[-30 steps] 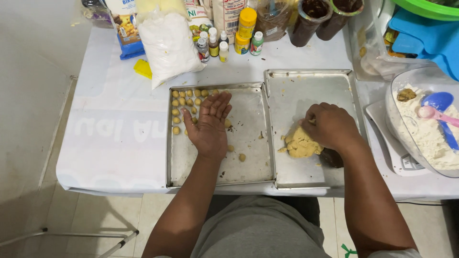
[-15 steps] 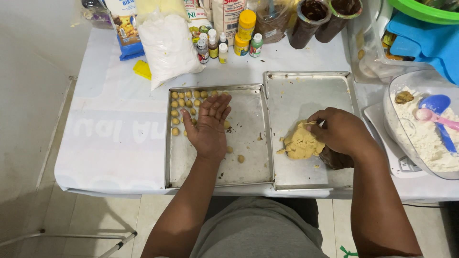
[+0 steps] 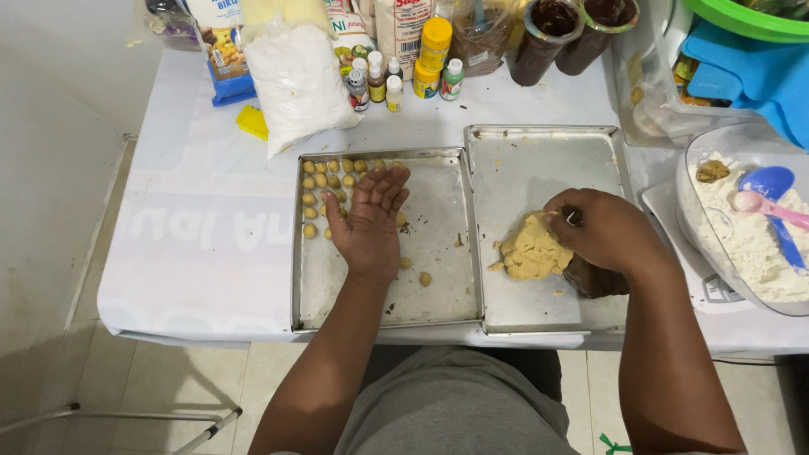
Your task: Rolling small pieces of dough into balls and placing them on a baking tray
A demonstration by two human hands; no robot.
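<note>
1. Nearest the camera, grey-clad legs and two bare forearms are seen reaching up over the near edge of the surface [image 3: 194, 253], which is covered with a pale printed cloth.
2. The left hand [image 3: 369, 221] is held flat and released, palm up with fingers spread, over the left baking tray [image 3: 383, 299]; nothing is grasped by it.
3. Two loose dough balls [image 3: 415, 271] are seen on the tray floor just right of that wrist.
4. The right hand [image 3: 605, 232] is laid against the right side of the yellow dough lump [image 3: 533, 248], with the fingers curled onto the dough in a pinching grip; a small dark ring-like object is seen at the fingertips.
5. The dough lump is found on the right baking tray [image 3: 539, 164], near its middle, and a dark brown dough piece [image 3: 594, 278] lies partly under the right wrist.
6. Rows of small dough balls [image 3: 324, 181] are set in the far left corner of the left tray, just beyond the left fingers.
7. To the right, a clear bowl of flour [image 3: 742, 253] is seen with a blue scoop [image 3: 771, 185] and a pink spoon [image 3: 758, 204] in it.
8. Farthest away, a white flour bag [image 3: 295, 80], small colouring bottles [image 3: 379, 80] and two jars of dark paste [image 3: 565, 34] are lined along the back.
</note>
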